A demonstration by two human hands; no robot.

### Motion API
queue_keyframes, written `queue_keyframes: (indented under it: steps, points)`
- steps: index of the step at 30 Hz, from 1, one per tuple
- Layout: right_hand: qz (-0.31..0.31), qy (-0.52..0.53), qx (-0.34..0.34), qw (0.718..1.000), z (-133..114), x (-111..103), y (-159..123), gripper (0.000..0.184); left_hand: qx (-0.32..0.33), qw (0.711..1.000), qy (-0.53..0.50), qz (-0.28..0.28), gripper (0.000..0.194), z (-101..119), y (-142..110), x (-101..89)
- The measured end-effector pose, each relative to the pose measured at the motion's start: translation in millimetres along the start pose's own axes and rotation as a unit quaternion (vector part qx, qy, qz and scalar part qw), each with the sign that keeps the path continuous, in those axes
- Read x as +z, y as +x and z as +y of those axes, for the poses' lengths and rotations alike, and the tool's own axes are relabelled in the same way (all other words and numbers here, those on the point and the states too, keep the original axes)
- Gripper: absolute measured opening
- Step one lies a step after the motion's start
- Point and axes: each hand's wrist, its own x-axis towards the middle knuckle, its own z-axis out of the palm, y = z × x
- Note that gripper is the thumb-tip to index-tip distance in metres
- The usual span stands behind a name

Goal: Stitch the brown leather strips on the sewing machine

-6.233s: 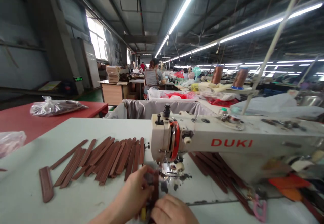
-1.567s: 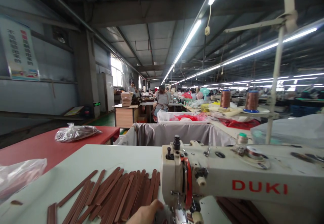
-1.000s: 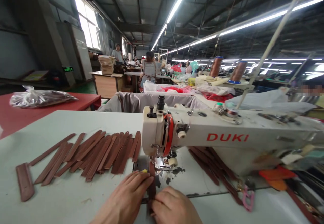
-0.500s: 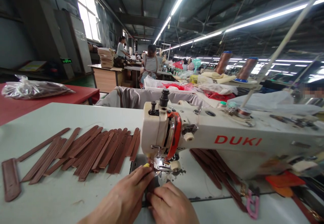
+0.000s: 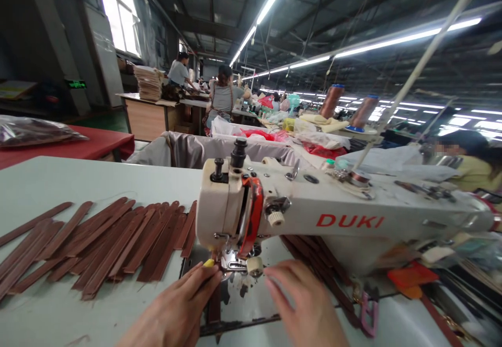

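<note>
My left hand point(image 5: 176, 308) lies on the table with its fingers stretched toward the presser foot point(image 5: 231, 263) of the white DUKI sewing machine point(image 5: 314, 216), a small yellow-tipped thing point(image 5: 208, 263) at its fingertips. A brown leather strip point(image 5: 214, 305) lies on the machine bed just right of that hand, running toward the needle. My right hand point(image 5: 306, 305) hovers to the right of the strip, motion-blurred, fingers extended and apart, holding nothing. A fan of several brown leather strips point(image 5: 102, 242) lies on the table to the left.
More brown strips point(image 5: 325, 276) lie behind the machine on the right beside pink snips point(image 5: 368, 313). Two thread cones point(image 5: 347, 109) stand on a rack. A bagged bundle point(image 5: 35, 130) rests on a red table. Other people work at tables behind and at right.
My right hand has lifted off the strip and swung to the right. My left hand stays by the presser foot. The camera has shifted right, pushing the strip pile leftward.
</note>
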Motion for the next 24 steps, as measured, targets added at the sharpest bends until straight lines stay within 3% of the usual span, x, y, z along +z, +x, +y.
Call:
queue_keyframes:
  steps: [3,7,12,18,24]
  points:
    - [0.005,-0.157,0.059,0.986,49.1,-16.3,-12.1,0.02,-0.007,1.0,-0.021,0.018,0.057,0.1,-0.6,2.4]
    - [-0.006,-0.262,0.02,0.965,76.3,-15.0,-18.1,0.026,-0.038,0.997,-0.071,-0.007,0.061,2.4,-4.7,9.3]
    - [0.03,-0.289,-0.017,0.957,63.5,-19.2,-11.1,0.028,-0.059,0.994,-0.087,-0.011,0.062,4.2,-8.4,14.5]
    - [0.117,-0.176,-0.02,0.977,47.1,-39.8,-10.6,0.025,-0.041,0.995,-0.094,0.003,0.062,4.5,-3.5,12.6]
    - [0.161,-0.073,0.004,0.984,28.5,-56.0,-10.1,0.015,-0.054,0.992,-0.115,0.029,0.055,-1.4,-2.5,6.7]
